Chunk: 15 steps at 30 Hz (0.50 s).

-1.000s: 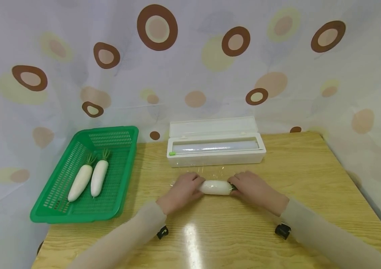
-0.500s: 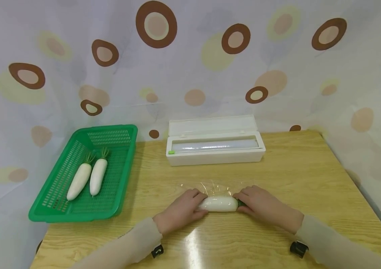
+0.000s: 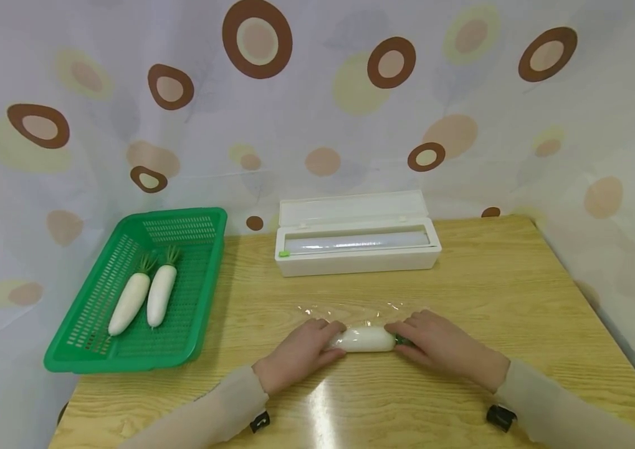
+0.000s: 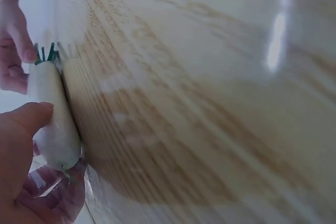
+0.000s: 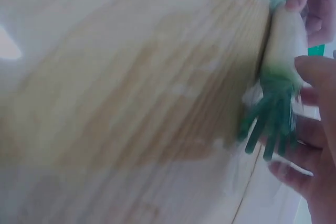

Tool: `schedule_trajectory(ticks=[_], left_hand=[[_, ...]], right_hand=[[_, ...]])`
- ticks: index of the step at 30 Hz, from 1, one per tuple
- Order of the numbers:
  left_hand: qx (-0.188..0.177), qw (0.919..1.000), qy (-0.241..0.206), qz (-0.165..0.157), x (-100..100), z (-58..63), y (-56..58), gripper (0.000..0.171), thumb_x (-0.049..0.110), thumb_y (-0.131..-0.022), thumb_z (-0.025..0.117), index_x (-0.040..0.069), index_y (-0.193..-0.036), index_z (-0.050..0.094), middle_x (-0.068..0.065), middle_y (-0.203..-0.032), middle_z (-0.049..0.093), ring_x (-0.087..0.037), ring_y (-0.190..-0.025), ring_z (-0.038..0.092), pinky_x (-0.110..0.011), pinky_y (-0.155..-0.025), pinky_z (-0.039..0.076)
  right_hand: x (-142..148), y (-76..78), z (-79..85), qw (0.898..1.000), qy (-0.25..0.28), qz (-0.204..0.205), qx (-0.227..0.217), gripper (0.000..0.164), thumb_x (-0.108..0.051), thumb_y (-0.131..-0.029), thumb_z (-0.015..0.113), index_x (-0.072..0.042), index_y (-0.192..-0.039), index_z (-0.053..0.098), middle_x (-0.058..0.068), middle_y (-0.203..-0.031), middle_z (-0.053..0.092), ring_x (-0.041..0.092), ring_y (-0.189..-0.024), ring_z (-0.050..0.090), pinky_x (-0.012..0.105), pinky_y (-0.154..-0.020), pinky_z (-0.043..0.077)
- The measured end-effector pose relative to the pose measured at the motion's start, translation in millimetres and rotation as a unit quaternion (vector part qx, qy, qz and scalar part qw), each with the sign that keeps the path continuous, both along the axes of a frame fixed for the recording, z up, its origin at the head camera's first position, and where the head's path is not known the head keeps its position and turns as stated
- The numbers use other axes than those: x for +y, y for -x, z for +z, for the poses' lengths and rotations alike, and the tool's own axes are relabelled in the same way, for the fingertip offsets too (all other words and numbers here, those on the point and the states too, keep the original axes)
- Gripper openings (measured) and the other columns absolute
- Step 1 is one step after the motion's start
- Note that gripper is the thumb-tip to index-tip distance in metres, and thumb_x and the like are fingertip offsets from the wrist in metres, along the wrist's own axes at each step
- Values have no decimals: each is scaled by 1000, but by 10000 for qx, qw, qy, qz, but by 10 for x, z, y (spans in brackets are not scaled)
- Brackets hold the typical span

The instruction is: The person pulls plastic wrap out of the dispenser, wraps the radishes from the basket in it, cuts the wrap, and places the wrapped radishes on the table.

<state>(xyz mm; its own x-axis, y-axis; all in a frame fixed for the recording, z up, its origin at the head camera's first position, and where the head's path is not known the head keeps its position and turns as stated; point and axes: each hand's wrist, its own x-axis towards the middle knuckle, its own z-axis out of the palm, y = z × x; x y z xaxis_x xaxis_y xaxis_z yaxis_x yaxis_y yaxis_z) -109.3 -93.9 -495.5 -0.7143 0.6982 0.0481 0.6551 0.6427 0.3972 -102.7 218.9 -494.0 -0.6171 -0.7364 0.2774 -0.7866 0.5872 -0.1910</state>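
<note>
A white radish (image 3: 366,340) lies crosswise at the middle of the wooden table. My left hand (image 3: 301,354) holds its tapered root end, the thumb along the near side in the left wrist view. At the other end, my right hand (image 3: 445,348) grips near the cut green stems (image 5: 270,114), with the thumb on the white flesh. Clear plastic wrap (image 3: 345,312) shines over the radish and spreads flat on the table behind it. In the right wrist view the film also covers the stems, and some fingers reach beneath them.
Behind the hands stands a white wrap dispenser (image 3: 359,263), lid raised, with a film roll (image 3: 356,241) inside. To the left is a green basket (image 3: 194,318) holding two white radishes (image 3: 129,304). A patterned curtain (image 3: 317,112) hangs behind the table.
Both hands have brought the radish closer to the person, away from the dispenser, and film shows behind it. Over the last half second the hands have barely shifted.
</note>
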Motion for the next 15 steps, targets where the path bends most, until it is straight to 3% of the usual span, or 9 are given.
schedule_trajectory(ticks=[5,9,15], left_hand=[[26,10000,-54,63,-11,-10,-25,46,29,-102,69,3,-139,60,-10,-120,70,-21,-104,66,-34,-92,56],[100,9998,-128,95,-21,-30,-26,47,29,-102,70,2,-140,60,-10,-120,71,-21,-104,66,-33,-92,56],[615,9981,-51,-52,-33,-65,-9,50,30,-101,70,0,-141,61,-11,-123,71,-23,-106,65,-36,-95,54]], right_hand=[[-31,4,-26,9992,177,-90,334,38,-29,-90,83,-10,-121,71,1,-112,69,21,-106,63,44,-96,50],[-39,9,-48,9980,-25,-141,617,45,-34,-86,85,-7,-121,72,1,-106,66,22,-105,60,44,-97,49],[-30,-9,-63,9930,-437,-121,1090,56,-38,-86,84,-2,-126,72,4,-101,68,24,-103,60,45,-96,49]])
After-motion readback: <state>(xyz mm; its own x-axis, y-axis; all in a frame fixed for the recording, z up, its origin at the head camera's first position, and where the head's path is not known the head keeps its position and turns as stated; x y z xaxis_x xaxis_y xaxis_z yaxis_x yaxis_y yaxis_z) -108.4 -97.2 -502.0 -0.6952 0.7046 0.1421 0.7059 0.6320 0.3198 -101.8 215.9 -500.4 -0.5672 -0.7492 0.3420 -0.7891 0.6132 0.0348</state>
